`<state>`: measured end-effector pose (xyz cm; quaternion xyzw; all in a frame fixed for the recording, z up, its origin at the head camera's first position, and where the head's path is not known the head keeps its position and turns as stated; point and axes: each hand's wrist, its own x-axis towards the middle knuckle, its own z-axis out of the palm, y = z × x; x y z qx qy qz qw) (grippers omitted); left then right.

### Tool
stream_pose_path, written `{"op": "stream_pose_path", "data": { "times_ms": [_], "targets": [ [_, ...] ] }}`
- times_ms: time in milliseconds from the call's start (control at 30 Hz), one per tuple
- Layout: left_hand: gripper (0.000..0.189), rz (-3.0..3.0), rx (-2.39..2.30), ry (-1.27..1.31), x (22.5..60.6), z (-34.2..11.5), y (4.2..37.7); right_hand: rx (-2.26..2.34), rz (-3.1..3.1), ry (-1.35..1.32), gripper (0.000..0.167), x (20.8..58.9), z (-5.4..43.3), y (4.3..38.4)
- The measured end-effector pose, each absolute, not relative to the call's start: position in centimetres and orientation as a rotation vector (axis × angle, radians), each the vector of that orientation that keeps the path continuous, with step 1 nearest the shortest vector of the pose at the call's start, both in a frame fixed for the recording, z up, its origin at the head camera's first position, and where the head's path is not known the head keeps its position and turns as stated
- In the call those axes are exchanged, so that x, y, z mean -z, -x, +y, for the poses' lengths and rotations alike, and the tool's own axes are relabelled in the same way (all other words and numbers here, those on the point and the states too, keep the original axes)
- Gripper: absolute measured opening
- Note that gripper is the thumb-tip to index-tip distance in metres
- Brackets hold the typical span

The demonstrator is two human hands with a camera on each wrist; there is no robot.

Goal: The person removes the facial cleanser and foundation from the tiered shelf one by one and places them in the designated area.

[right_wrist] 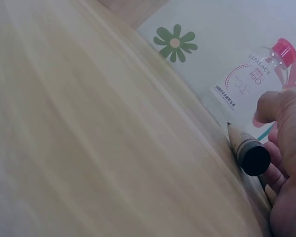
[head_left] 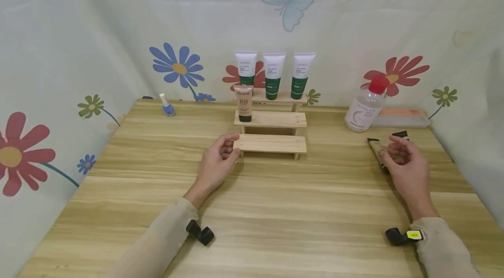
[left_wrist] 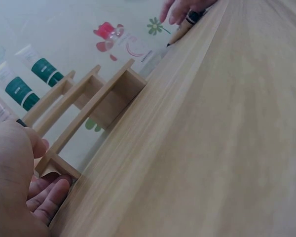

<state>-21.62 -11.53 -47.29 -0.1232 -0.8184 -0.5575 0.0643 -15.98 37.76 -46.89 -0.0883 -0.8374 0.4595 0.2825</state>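
A three-step wooden display rack [head_left: 271, 143] stands mid-table. My left hand [head_left: 217, 155] grips the left end of its lowest step, and in the left wrist view the curled fingers [left_wrist: 52, 200] lie against the end leg. Three white-and-green tubes [head_left: 272, 76] stand on the top step. One beige BB cream tube [head_left: 244, 105] stands on the middle step, at its left. On the right, my right hand [head_left: 407, 170] hovers over a beige tube with a black cap [right_wrist: 241, 143], thumb and fingers apart around it. A second black-ended tube [head_left: 400, 135] lies beside it, mostly hidden by the hand.
A clear bottle with a red cap [head_left: 366, 107] stands at the back right, before a flat, orange-topped clear case [head_left: 405, 117]. Far left stands a blue nail polish bottle [head_left: 168, 108] with a white cap. Flowered cloth [head_left: 220, 19] hangs behind the wooden table [head_left: 275, 216].
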Motion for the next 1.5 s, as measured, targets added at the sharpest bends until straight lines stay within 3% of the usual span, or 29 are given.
{"op": "stream_pose_path", "data": {
  "times_ms": [533, 1000, 1500],
  "targets": [
    [0.035, -2.466, 1.694, 0.353, 47.4, -11.3, 21.5, -1.388, -2.012, 0.095, 0.056, 42.6, 34.6, 16.9],
    [0.035, -2.467, 1.683, 0.351, 47.3, -11.7, 21.5, -1.669, -1.784, -0.203, 0.051, 38.5, 27.5, 19.4],
    [0.034, -2.444, 1.699, 0.368, 47.2, -11.5, 21.6, -1.778, -1.769, -0.378, 0.051, 37.2, 19.9, 21.4]
  ]
}}
